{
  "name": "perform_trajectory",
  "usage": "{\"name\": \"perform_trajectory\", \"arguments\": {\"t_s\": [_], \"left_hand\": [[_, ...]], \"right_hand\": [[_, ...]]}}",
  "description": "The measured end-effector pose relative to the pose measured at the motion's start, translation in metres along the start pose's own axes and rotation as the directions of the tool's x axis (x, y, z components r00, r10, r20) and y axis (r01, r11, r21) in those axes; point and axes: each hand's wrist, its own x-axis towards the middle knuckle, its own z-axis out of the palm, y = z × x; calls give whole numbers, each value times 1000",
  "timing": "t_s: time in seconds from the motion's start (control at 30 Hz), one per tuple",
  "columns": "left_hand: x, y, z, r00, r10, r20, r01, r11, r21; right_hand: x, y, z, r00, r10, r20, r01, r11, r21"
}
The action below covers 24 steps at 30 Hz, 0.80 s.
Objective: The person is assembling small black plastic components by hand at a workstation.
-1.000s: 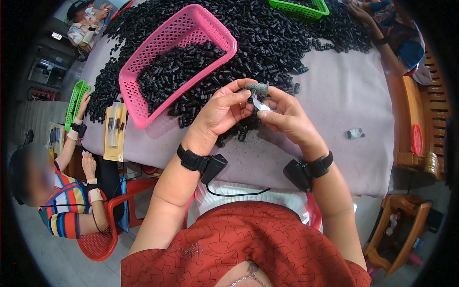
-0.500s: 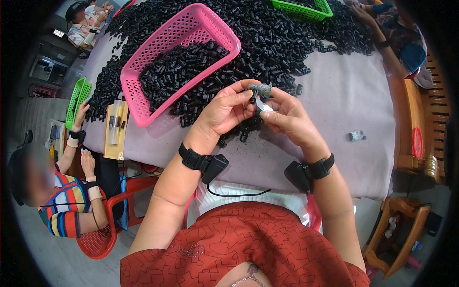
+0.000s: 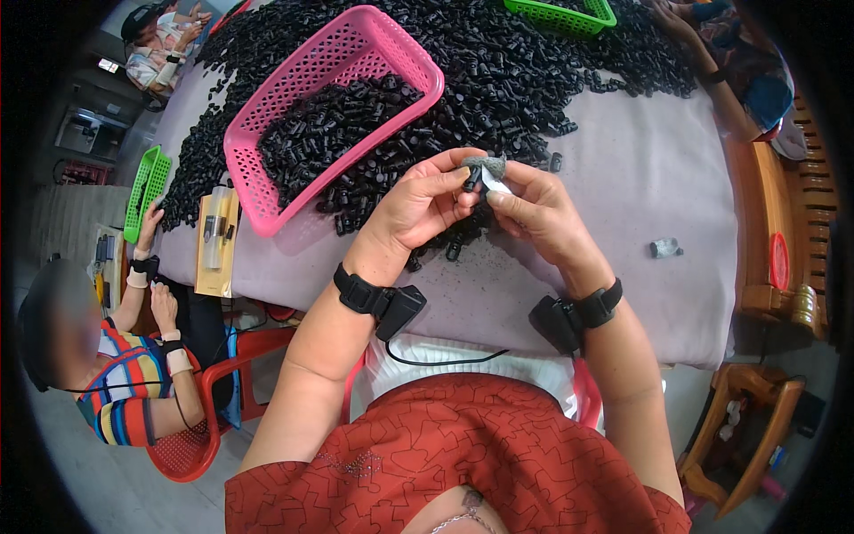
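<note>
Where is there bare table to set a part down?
The grey cloth right of the right hand, bordered by black parts above and wooden furniture on the right; one small grey cylinder lies there. Crowded: upper left, where black parts fill and border the pink basket.

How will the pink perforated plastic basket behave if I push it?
The pink perforated plastic basket is probably fairly stiff, its rim holding a clean shape; likely weighty, given the many small black cylindrical parts inside. Parts heaped alongside might resist.
</note>
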Motion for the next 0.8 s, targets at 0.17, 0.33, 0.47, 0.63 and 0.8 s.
{"name": "perform_trajectory", "arguments": {"t_s": [0.17, 0.33, 0.47, 0.63, 0.8], "left_hand": [[0, 1, 3, 998, 33, -50, -34, 999, -7], [0, 1, 2, 995, 40, -90, -39, 999, 19], [1, 0, 1, 995, 47, -84, -44, 998, 40], [0, -1, -3, 999, 34, -37, -33, 999, 29], [0, 0, -1, 999, 32, -1, -32, 999, -20]], "right_hand": [[-3, -3, 5, 998, 6, 68, -9, 999, 53], [-6, -7, 10, 998, 20, 59, -23, 998, 56], [-5, -4, 6, 998, 25, 56, -28, 998, 50], [-3, -3, 4, 998, 27, 48, -29, 999, 45], [-5, -5, 7, 998, 12, 66, -15, 999, 42]]}}
